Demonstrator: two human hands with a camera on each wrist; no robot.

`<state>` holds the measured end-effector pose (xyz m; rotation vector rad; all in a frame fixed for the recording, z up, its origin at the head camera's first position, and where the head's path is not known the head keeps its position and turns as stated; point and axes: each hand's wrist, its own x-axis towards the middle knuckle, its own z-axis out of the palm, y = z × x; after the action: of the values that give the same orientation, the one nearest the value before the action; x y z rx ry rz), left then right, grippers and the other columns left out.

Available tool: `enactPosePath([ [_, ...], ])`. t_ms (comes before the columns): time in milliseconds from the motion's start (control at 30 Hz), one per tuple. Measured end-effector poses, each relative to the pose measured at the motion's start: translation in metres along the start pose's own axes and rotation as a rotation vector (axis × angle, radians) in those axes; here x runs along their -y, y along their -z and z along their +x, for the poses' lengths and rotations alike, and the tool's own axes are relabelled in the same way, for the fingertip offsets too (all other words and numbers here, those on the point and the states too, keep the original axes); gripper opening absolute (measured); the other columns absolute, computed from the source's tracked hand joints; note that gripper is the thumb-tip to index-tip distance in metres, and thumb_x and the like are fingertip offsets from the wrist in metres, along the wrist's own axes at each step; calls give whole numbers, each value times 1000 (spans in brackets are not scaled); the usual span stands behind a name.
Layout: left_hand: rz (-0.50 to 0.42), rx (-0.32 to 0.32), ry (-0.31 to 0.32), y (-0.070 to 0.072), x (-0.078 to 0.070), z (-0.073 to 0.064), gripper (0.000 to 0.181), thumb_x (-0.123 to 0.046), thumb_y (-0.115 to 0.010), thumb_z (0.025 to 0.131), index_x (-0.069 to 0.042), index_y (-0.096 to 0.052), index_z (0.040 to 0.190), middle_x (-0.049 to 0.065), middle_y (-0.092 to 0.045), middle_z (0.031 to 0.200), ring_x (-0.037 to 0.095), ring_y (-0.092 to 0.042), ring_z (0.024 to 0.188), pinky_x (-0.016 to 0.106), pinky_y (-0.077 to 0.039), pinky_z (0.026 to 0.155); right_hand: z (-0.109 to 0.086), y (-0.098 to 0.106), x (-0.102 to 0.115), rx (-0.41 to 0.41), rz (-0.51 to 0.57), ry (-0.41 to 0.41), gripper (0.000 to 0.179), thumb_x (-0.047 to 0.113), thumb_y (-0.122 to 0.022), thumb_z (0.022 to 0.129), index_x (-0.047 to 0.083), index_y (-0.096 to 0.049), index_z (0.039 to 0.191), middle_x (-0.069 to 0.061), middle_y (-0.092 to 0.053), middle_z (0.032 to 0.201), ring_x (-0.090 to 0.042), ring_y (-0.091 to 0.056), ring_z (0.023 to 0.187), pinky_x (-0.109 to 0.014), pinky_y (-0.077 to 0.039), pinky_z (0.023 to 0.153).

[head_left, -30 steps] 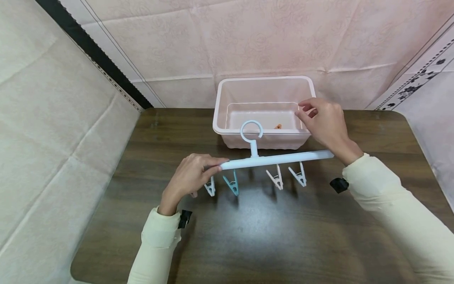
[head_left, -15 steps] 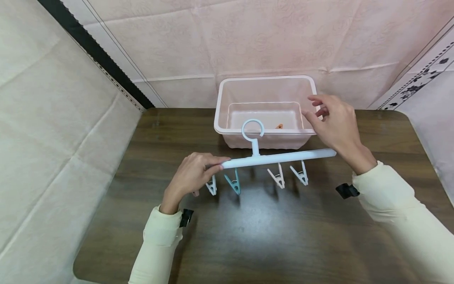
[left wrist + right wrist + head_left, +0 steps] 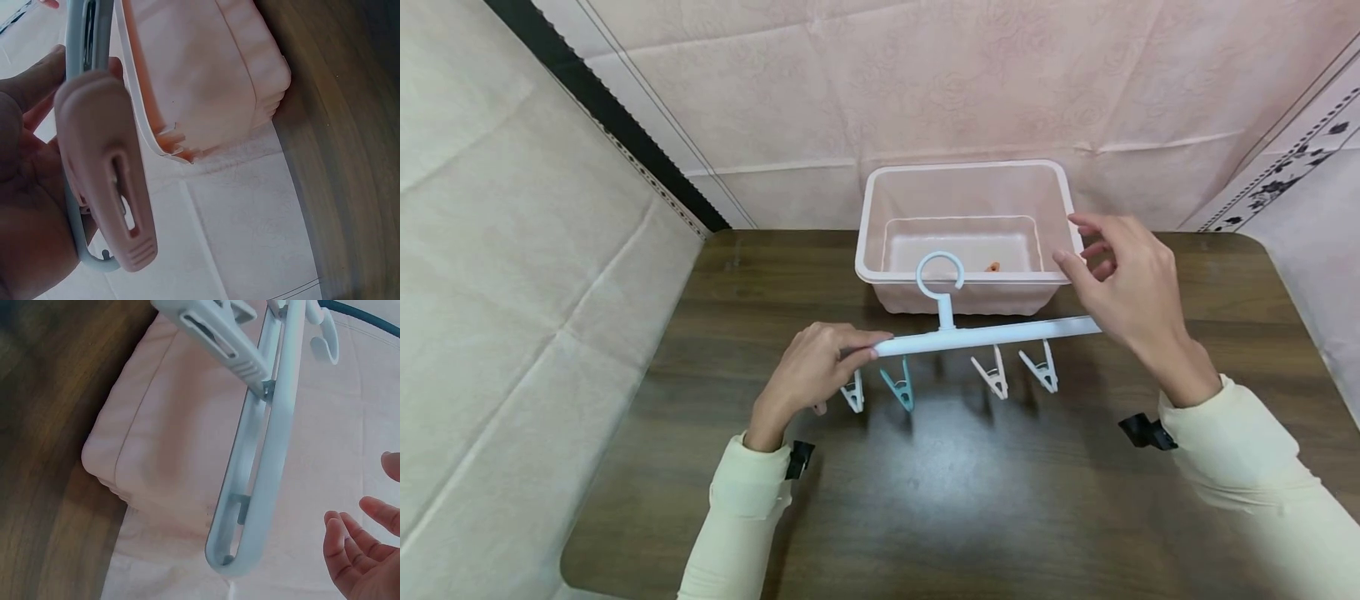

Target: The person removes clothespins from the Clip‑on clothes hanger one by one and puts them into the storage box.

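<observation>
My left hand (image 3: 808,362) pinches the left end of a pale blue clip hanger (image 3: 985,337) between thumb and fingers, holding it above the table with its hook upward. Several clips hang from the bar, among them a teal clip (image 3: 898,387), a cream clip (image 3: 992,379) and a light blue clip (image 3: 1042,372). A pink clip (image 3: 103,169) shows large by the left palm in the left wrist view. My right hand (image 3: 1135,279) holds nothing, its fingers loosely bent; it overlaps the bar's right end in the head view. The right wrist view shows the fingers apart from the bar.
Behind the hanger a pink plastic basin (image 3: 970,297) stands at the table's far edge. Inside lies a small orange object (image 3: 993,267). The brown wooden table (image 3: 940,517) meets a pale cloth backdrop (image 3: 970,75) at the back, with more cloth at the sides.
My right hand has drawn back to the right and toward me, from over the basin to its right corner. The left hand and the hanger have stayed nearly still.
</observation>
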<state>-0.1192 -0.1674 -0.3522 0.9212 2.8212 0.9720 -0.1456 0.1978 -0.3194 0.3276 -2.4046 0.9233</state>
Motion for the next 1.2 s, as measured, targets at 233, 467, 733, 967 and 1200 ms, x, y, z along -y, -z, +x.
enactPosePath([
  [233, -7, -3, -6, 1, -1, 0, 29, -11, -73, 93, -19, -75, 121, 0, -74, 99, 6, -52, 58, 30, -46, 54, -12, 6, 3, -25, 7, 13, 41, 13, -78, 87, 4, -68, 126, -13, -67, 106, -7, -57, 78, -11, -40, 69],
  [467, -3, -13, -12, 1, -1, -2, 28, -11, -73, 93, -17, -76, 120, -1, -74, 97, 7, -51, 58, 31, -44, 53, -23, 7, 8, -19, 16, 12, 42, 12, -75, 88, 4, -66, 128, -15, -65, 108, -18, -61, 80, -14, -40, 70],
  [733, -12, -8, -17, 1, -2, -1, 29, -10, -73, 93, -16, -75, 121, -1, -74, 98, 8, -51, 59, 31, -44, 53, -35, 12, 13, -28, -2, 7, 45, 13, -77, 86, 6, -66, 129, -16, -64, 106, -20, -60, 78, -24, -40, 71],
  [967, -10, -13, -17, 2, -3, -1, 29, -10, -73, 93, -16, -76, 120, 0, -74, 97, 8, -51, 59, 31, -44, 53, -47, 11, 16, -30, -4, -6, 47, 11, -79, 84, 7, -66, 129, -16, -64, 106, -22, -60, 79, -26, -40, 71],
  [1200, -9, -16, -4, 3, -4, -1, 29, -9, -73, 92, -17, -76, 120, 0, -74, 98, 8, -50, 57, 31, -43, 52, -61, 6, 17, -31, 11, -19, 48, 6, -81, 82, 3, -66, 127, -16, -64, 108, -26, -63, 81, -22, -40, 74],
])
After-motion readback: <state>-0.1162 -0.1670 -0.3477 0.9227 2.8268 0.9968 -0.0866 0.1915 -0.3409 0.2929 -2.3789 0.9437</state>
